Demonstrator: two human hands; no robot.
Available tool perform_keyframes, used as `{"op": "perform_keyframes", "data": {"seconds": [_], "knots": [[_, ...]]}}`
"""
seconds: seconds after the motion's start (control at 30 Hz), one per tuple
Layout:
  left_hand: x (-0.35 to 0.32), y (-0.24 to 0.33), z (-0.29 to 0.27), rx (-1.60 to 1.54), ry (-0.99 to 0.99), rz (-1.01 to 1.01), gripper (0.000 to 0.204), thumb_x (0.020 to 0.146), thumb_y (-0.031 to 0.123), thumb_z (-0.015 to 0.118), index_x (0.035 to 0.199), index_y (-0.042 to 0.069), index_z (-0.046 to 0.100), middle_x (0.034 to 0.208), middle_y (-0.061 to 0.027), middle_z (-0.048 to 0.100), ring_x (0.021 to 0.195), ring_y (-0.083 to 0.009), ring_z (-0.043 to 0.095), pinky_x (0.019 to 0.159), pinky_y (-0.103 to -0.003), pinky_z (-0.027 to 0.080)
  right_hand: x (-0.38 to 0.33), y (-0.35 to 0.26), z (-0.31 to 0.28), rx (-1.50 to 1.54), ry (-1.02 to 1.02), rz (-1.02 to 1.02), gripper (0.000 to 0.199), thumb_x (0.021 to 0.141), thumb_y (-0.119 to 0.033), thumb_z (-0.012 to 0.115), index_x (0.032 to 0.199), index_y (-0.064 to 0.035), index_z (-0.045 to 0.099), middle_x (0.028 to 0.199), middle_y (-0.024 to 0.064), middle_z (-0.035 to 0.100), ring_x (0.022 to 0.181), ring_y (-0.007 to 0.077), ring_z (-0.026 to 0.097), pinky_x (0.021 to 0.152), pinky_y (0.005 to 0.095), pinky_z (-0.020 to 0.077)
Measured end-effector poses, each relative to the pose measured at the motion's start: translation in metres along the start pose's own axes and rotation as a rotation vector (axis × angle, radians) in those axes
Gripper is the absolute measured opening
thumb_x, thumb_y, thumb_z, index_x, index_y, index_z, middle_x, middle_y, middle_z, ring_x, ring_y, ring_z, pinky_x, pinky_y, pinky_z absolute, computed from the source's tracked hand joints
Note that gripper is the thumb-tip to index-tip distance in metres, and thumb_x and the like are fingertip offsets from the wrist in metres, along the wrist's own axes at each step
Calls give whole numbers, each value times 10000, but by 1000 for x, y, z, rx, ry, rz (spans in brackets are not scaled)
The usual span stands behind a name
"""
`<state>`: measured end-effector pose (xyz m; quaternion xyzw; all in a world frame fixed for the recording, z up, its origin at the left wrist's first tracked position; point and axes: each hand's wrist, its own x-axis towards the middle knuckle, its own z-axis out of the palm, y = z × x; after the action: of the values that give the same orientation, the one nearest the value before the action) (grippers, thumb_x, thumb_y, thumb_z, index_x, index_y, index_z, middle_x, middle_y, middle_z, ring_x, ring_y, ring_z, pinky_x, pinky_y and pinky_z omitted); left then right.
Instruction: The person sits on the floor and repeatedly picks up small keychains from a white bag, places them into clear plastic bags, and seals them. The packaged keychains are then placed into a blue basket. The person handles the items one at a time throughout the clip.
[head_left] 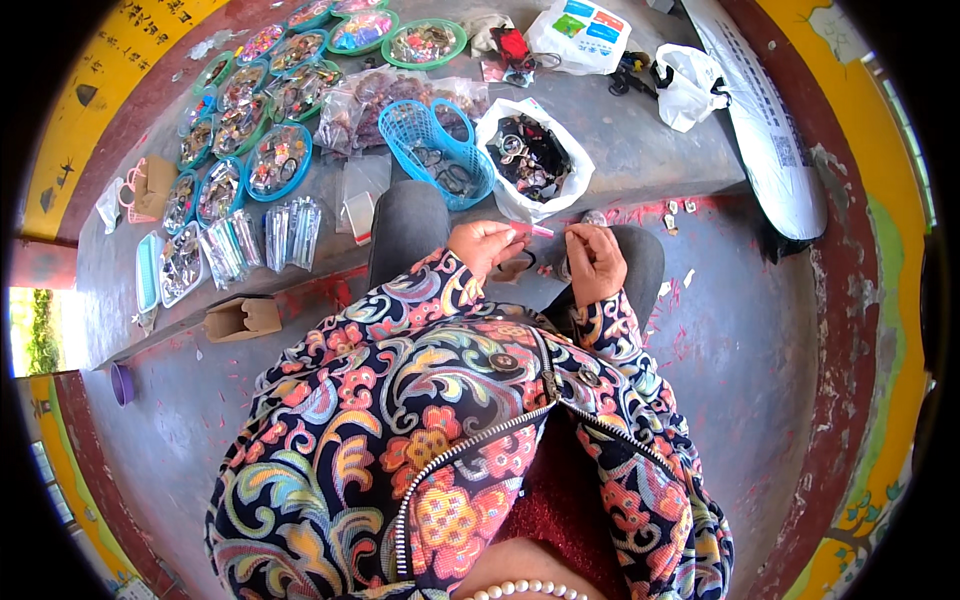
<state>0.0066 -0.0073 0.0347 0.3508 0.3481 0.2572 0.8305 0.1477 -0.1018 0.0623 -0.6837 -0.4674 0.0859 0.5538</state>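
Note:
My left hand (483,247) is closed in a pinch in front of my knees. From its fingertips a small pink strip (540,231) sticks out toward the right; its kind is too small to tell. Just below those fingers is a thin dark loop (515,268) like a hair tie, and I cannot tell whether it hangs from the hand. My right hand (597,263) is a short way off, thumb and fingers pressed together; what they hold, if anything, does not show. Past my hands stands a white plastic bag (583,180), rolled open, with dark hair ties (535,160) inside.
Beside the bag is a blue plastic basket (405,130). Several round baskets (278,190) of small accessories crowd the raised ledge (640,140) at left. Clear packets (292,235) lie near its edge. A cardboard box (243,318) and purple cup (122,384) stand lower left.

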Motion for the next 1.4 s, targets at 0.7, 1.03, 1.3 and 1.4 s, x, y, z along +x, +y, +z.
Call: {"op": "perform_keyframes", "data": {"seconds": [0.7,1.03,1.3,1.4], "knots": [[4,-19,-2,673,-220,412,183,825,9,470,971,-67,552,893,-110,603,799,-159,597,707,-239,479,1,-10,6,-455,-220,-438,93,659,-100,606,751,-86,617,689,39,556,661,224,544,597,331,408],[-5,-10,10,1029,-183,612,152,790,19,511,918,0,588,864,-111,604,603,-162,577,505,-262,447,0,-12,8,-540,-237,-461,33,640,-96,584,668,-92,567,644,45,510,629,226,513,587,334,392],[2,-16,5,1023,-213,755,156,793,22,504,920,-4,591,861,-118,604,709,-181,589,612,-258,457,-2,-7,12,-435,-103,-437,53,598,-47,592,638,-73,570,638,61,529,610,247,527,563,334,425],[-10,-4,13,818,-220,387,173,814,33,489,949,-14,586,873,-93,611,735,-141,583,636,-250,458,-3,-3,10,-276,-109,-350,49,613,-36,599,655,-57,587,658,74,552,608,244,544,558,325,441]]}}
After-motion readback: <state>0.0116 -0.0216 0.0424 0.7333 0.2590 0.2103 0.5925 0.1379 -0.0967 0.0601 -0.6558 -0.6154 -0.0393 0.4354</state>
